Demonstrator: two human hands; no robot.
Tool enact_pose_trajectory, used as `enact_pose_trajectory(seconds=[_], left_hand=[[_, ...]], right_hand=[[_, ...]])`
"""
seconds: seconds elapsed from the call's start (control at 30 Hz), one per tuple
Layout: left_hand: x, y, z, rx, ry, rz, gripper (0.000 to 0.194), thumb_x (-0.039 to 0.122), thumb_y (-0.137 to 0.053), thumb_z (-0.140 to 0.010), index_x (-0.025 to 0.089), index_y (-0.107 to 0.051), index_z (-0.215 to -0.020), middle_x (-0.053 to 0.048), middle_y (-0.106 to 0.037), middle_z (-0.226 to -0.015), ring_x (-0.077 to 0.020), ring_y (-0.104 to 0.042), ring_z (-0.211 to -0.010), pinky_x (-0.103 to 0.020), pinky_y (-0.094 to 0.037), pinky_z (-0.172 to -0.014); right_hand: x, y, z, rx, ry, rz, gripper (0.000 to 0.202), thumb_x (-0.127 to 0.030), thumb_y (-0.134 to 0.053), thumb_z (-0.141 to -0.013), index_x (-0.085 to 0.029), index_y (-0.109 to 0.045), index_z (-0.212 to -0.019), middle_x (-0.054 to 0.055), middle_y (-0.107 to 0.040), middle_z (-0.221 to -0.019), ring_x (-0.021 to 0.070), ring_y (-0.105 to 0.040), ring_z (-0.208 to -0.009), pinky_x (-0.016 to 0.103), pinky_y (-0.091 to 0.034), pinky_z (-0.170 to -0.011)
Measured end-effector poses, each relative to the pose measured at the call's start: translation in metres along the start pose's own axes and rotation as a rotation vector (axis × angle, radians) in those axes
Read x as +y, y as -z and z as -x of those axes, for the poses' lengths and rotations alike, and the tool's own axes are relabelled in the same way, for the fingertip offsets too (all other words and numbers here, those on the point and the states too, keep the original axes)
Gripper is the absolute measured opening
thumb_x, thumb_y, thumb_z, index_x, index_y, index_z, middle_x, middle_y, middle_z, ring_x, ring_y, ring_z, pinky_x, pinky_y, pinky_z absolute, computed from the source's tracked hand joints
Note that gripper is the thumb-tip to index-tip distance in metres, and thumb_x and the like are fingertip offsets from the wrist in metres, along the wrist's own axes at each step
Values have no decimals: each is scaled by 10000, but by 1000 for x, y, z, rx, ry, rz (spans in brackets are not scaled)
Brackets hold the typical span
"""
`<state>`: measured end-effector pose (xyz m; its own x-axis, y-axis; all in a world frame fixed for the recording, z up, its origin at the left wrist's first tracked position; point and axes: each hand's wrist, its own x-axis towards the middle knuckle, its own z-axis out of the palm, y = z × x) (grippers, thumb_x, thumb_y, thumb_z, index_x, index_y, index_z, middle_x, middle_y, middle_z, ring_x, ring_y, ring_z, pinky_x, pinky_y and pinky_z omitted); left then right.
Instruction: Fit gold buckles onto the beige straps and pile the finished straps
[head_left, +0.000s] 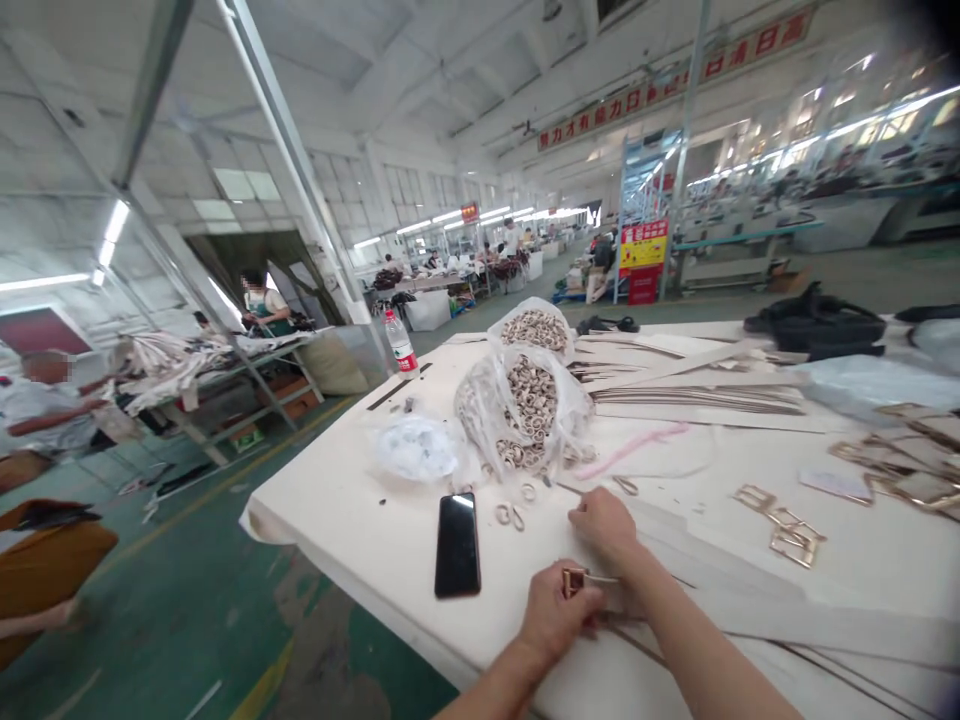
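Note:
My left hand (553, 612) is closed around a gold-coloured belt buckle (574, 582), gripping it between thumb and fingers. A pale strap (604, 580) runs from the buckle to the right, passing under my right forearm. Just beyond it, my right hand (606, 524) is closed low over the table, fingertips together; a thin dark-edged strip (568, 488) shows at them, but whether they grip it is unclear. Small pale loops (510, 516) lie on the tabletop beyond my hands. More gold buckles (795, 540) rest to the right.
A black phone (457, 545) lies left of my hands on the white-covered table (337, 500). Clear bags of loops (529, 400) stand behind, near a bottle (401, 345) and stacked straps (697, 398). Co-workers sit and stand at the left, beside another table (225, 365).

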<state>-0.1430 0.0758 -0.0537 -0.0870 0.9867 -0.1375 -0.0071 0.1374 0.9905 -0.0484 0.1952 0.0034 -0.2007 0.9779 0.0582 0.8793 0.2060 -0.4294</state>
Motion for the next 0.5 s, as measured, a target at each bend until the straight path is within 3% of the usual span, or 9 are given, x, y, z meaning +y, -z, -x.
enact_pose_trajectory(seconds=[0.1, 0.17, 0.23, 0.37, 0.5], left_hand=[[7, 2, 1, -33, 45, 16, 283, 369, -694, -638, 156, -543, -747, 29, -534, -472, -112, -509, -399, -204, -381, -392], [13, 2, 3, -68, 56, 8, 343, 402, -700, -633, 133, -564, -797, 31, -546, -492, -99, -509, -407, -190, -385, -399], [18, 2, 1, -112, 58, 19, 428, 420, -704, -638, 114, -593, -916, 12, -599, -593, -94, -536, -456, -184, -403, -424], [22, 2, -1, -146, 4, 17, 512, 391, -681, -697, 137, -571, -1128, -4, -630, -731, -102, -583, -554, -185, -434, -491], [26, 1, 8, -117, -59, 59, 454, 368, -673, -716, 168, -559, -1107, 17, -595, -762, -98, -581, -591, -211, -475, -589]], right_hand=[[22, 22, 32, 39, 35, -152, 253, -332, -505, -764, -158, -676, -698, 82, -687, -795, 194, -632, -745, 261, -423, -633], [35, 34, 62, 19, 0, -481, 273, -395, -532, -748, -167, -654, -657, 27, -642, -623, 161, -588, -614, 243, -402, -562], [43, 40, 92, -39, -131, -866, 272, -413, -580, -709, -165, -622, -604, -17, -560, -476, 114, -481, -443, 222, -349, -451], [47, 25, 129, -34, -324, -1019, 318, -462, -560, -719, -163, -595, -617, -19, -570, -459, 76, -382, -346, 197, -287, -347], [39, 5, 138, 20, -370, -1130, 315, -453, -579, -711, -157, -585, -601, -3, -595, -478, 71, -393, -339, 189, -292, -329]])
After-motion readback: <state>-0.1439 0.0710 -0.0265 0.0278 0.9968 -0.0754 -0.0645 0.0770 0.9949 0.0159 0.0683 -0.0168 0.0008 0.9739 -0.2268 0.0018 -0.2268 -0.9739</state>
